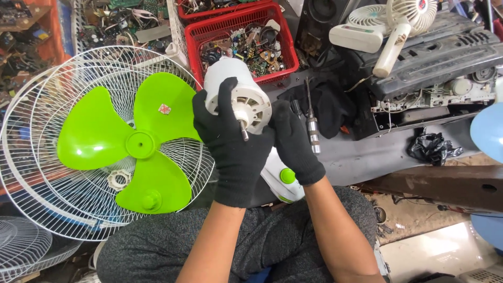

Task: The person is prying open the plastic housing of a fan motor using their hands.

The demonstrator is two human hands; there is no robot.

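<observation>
At centre frame, a white fan motor [237, 97] was gripped by the gloved left hand [228, 141], shaft turned toward the viewer; the right hand [294, 141] was curled against its casing, steadying it. A green fan blade [133, 141] lay left on a wire guard [63, 209].

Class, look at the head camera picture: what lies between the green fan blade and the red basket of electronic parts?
In the head view, the white fan motor lies between the green fan blade and the red basket, gripped by the gloved left hand.

lime-green fan blade [123, 142], white motor [238, 91]
</observation>
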